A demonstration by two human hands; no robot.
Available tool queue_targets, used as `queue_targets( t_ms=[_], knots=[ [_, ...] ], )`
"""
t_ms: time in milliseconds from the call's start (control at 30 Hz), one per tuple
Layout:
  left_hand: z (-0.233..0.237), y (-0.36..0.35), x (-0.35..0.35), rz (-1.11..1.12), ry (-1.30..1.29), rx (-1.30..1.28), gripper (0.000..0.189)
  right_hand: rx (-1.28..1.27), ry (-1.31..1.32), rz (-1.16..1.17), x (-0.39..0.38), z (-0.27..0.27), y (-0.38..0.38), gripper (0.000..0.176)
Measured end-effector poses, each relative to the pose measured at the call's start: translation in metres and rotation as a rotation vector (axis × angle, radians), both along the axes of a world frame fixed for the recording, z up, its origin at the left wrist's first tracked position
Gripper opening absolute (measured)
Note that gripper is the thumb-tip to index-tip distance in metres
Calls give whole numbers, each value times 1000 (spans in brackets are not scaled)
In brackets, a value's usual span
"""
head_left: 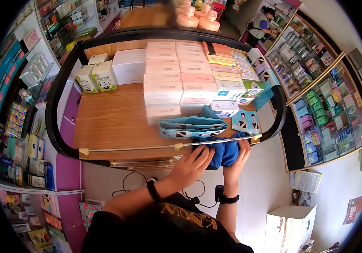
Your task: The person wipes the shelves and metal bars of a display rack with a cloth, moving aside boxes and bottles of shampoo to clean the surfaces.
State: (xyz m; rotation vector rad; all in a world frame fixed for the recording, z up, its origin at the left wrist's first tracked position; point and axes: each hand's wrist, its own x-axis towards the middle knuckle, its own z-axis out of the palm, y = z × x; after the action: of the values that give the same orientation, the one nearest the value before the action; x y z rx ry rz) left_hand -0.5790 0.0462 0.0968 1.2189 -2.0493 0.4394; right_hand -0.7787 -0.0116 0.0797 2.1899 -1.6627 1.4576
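Note:
At the front edge of the wooden shelf, a bundled dark blue cloth (224,153) is between my two hands. My left hand (190,168) presses its fingers against the cloth's left side. Closed round its right side is my right hand (240,155), with the thumb side up. A black part shows under the bundle, but I cannot make out what it is. Just behind the cloth lie several light blue packets (192,127) with pictures on them, leaning together. To their right is a light blue printed pack (245,121) showing two figures.
Stacked pale pink boxes (162,92) fill the shelf's middle. Green and white panda boxes (104,76) stand at left. A clear front rail (138,149) and black frame (54,114) border the shelf. A person (260,27) stands far right. Cables (200,198) lie on the floor.

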Motion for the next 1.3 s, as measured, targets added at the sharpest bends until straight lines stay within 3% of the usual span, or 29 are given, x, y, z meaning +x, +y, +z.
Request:
queue_targets(
  t_ms=[300, 467, 533, 767, 967, 1167, 1300],
  knots=[
    [8, 9, 16, -7, -7, 0, 45, -32, -32, 19, 6, -2, 8, 60],
    [2, 34, 50, 33, 13, 36, 44, -65, -123, 6, 25, -13, 18, 41],
    [-4, 46, 70, -64, 33, -19, 46, -54, -148, 31, 37, -17, 24, 32],
    [-10, 84, 130, 348, 86, -36, 56, -139, -28, 287, 88, -32, 41, 38],
    [-2, 92, 131, 413, 238, 11, 60, -178, -69, 389, 114, -43, 44, 41],
    [-8, 66, 98, 262, 301, 0, 63, -181, 43, 412, 84, -41, 30, 44],
    [-11, 49, 81, 166, 365, 13, 48, -185, 18, 256, 59, -34, 17, 34]
  ],
)
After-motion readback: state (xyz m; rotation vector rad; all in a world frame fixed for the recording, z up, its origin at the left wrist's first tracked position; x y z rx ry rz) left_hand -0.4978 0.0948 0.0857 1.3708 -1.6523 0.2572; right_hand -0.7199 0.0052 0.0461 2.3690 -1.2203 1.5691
